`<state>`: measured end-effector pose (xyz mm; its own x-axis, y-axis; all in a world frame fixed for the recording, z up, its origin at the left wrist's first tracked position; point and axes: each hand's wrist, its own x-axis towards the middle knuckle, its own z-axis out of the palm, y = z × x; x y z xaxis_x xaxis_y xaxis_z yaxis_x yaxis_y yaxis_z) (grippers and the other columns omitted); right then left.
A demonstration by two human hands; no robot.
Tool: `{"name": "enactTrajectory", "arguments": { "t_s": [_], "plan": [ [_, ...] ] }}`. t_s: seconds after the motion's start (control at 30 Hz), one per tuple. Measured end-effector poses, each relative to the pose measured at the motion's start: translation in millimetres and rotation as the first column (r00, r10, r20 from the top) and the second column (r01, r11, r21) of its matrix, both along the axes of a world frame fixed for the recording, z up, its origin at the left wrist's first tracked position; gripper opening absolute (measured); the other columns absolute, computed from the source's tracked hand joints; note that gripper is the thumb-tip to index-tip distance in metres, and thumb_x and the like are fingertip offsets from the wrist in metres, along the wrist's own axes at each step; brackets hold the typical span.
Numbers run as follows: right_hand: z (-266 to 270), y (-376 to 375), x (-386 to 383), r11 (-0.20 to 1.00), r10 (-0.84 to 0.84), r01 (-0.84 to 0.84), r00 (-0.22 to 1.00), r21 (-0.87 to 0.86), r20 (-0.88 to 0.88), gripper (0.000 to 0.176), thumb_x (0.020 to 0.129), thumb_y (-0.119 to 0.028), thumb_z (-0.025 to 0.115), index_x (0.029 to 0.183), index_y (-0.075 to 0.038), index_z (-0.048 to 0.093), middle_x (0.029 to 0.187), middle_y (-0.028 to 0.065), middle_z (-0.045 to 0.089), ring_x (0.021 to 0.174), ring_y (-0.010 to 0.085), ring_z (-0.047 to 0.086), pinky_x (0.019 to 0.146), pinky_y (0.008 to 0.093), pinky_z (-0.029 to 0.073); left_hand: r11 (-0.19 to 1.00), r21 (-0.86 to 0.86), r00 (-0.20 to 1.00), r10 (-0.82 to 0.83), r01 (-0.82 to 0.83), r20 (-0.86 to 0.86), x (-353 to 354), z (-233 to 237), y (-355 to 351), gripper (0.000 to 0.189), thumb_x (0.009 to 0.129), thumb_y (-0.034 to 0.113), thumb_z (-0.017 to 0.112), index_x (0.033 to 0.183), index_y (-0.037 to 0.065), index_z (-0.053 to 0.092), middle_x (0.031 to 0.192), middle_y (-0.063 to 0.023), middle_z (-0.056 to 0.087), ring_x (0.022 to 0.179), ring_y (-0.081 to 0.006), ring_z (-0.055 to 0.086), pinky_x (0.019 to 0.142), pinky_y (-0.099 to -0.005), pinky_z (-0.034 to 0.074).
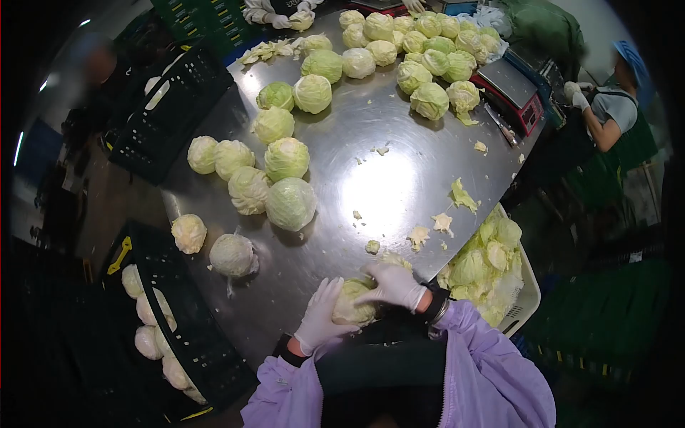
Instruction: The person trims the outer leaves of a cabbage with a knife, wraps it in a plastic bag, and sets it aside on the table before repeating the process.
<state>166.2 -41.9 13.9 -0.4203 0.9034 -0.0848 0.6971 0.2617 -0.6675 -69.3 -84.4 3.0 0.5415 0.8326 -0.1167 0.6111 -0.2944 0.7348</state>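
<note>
A pale green cabbage (351, 305) sits at the near edge of the steel table, close against my body. Cupped round its left side is my left hand (321, 319), in a white glove. My right hand (397, 287), gloved too, grips the upper right of the same head with bent fingers. A pale leaf piece (394, 261) lies just beyond my right knuckles. Left of my hands, a cabbage in clear film (233, 255) rests on the table, with a bare yellowish cabbage (189, 234) beside it. Another film-wrapped cabbage (291, 204) stands farther up.
Many cabbages (429, 101) cover the far side of the steel table (342, 128). A red scale (519, 107) and a knife (501, 127) lie right. A white basket (529, 289) holds trimmed leaves. Dark crates (187, 335) stand left, one holding wrapped cabbages. A co-worker (606, 118) stands right.
</note>
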Motion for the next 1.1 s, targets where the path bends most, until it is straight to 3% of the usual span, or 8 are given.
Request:
{"name": "enactTrajectory", "arguments": {
  "t_s": [0.23, 0.3, 0.43, 0.5, 0.57, 0.7, 0.83, 1.1],
  "plan": [
    [-24, 7, -10, 0.994, 0.092, -0.095, 0.995, 0.052, 0.045, 0.035, 0.081, -0.037, 0.064, 0.100, -0.007, 0.062, 0.086, 0.0168, 0.065, 0.078, 0.0336, 0.064, 0.068, 0.0431, 0.051, 0.983, 0.076, 0.934, -0.134, 0.168, -0.331, 2, 27, 15, 0.102, 0.063, 0.054, 0.078, 0.141, 0.005, 0.035, 0.146, -0.0200, 0.032, 0.133, -0.0467, 0.025, 0.108, -0.0496, 0.027],
    [-35, 14, -4, 0.992, -0.053, 0.037, 0.990, 0.123, 0.131, 0.023, 0.080, -0.027, 0.064, 0.095, -0.010, 0.066, 0.074, 0.0147, 0.064, 0.069, 0.0345, 0.063, 0.064, 0.0439, 0.050, 0.987, 0.062, 0.948, -0.121, 0.145, -0.295, 0, 28, 16, 0.103, 0.062, 0.054, 0.078, 0.141, 0.005, 0.035, 0.145, -0.0193, 0.033, 0.133, -0.0456, 0.026, 0.108, -0.0488, 0.027],
    [-37, 13, 21, 0.976, -0.216, 0.215, 0.976, 0.044, 0.010, 0.038, 0.079, -0.042, 0.069, 0.091, -0.006, 0.065, 0.072, 0.0157, 0.064, 0.067, 0.0359, 0.063, 0.063, 0.0425, 0.050, 0.998, 0.018, 0.990, -0.050, 0.052, -0.131, -10, 18, 13, 0.102, 0.063, 0.053, 0.078, 0.142, 0.005, 0.035, 0.143, -0.0181, 0.036, 0.132, -0.0423, 0.031, 0.108, -0.0460, 0.029],
    [-2, -5, 11, 0.992, -0.086, 0.073, 0.988, -0.105, -0.131, 0.055, 0.074, -0.052, 0.070, 0.098, -0.003, 0.063, 0.076, 0.0183, 0.065, 0.073, 0.0372, 0.064, 0.065, 0.0446, 0.050, 0.999, 0.021, 0.992, -0.043, 0.046, -0.123, -5, 15, 8, 0.103, 0.063, 0.052, 0.078, 0.144, 0.008, 0.032, 0.144, -0.0167, 0.036, 0.133, -0.0417, 0.030, 0.106, -0.0476, 0.029],
    [11, -25, -5, 0.994, -0.014, 0.023, 0.996, -0.109, 0.083, 0.051, 0.074, -0.049, 0.070, 0.093, -0.003, 0.060, 0.074, 0.0177, 0.064, 0.072, 0.0368, 0.064, 0.065, 0.0452, 0.050, 0.998, 0.056, 0.993, -0.033, 0.040, -0.118, 2, 11, 8, 0.104, 0.062, 0.052, 0.078, 0.146, 0.012, 0.030, 0.144, -0.0153, 0.035, 0.133, -0.0410, 0.029, 0.105, -0.0491, 0.030],
    [10, -30, 0, 0.983, -0.074, 0.083, 0.995, -0.162, 0.060, 0.038, 0.077, -0.036, 0.065, 0.092, -0.003, 0.056, 0.071, 0.0181, 0.063, 0.068, 0.0374, 0.064, 0.062, 0.0474, 0.050, 0.972, 0.227, 0.987, -0.030, 0.066, -0.156, 11, 16, 9, 0.077, 0.064, 0.052, 0.075, 0.123, 0.008, 0.052, 0.127, -0.0148, 0.048, 0.120, -0.0369, 0.043, 0.096, -0.0456, 0.036],
    [5, -43, 6, 0.994, -0.086, 0.100, 0.972, -0.054, 0.218, 0.031, 0.076, -0.033, 0.063, 0.087, -0.005, 0.059, 0.068, 0.0164, 0.063, 0.064, 0.0367, 0.064, 0.060, 0.0457, 0.051, 0.983, 0.098, 0.949, -0.122, 0.156, -0.290, 28, 22, 4, 0.082, 0.067, 0.054, 0.074, 0.129, 0.008, 0.047, 0.132, -0.0179, 0.044, 0.115, -0.0371, 0.045, 0.098, -0.0455, 0.036],
    [-18, -53, 22, 0.987, -0.113, 0.124, 0.988, -0.103, 0.106, 0.034, 0.079, -0.032, 0.063, 0.098, -0.005, 0.060, 0.074, 0.0211, 0.064, 0.070, 0.0383, 0.064, 0.065, 0.0482, 0.051, 0.961, 0.191, 0.975, -0.173, 0.197, -0.139, 30, 15, 5, 0.081, 0.066, 0.042, 0.077, 0.132, 0.010, 0.044, 0.131, -0.0150, 0.044, 0.121, -0.0345, 0.043, 0.097, -0.0447, 0.040]
  ]
}}
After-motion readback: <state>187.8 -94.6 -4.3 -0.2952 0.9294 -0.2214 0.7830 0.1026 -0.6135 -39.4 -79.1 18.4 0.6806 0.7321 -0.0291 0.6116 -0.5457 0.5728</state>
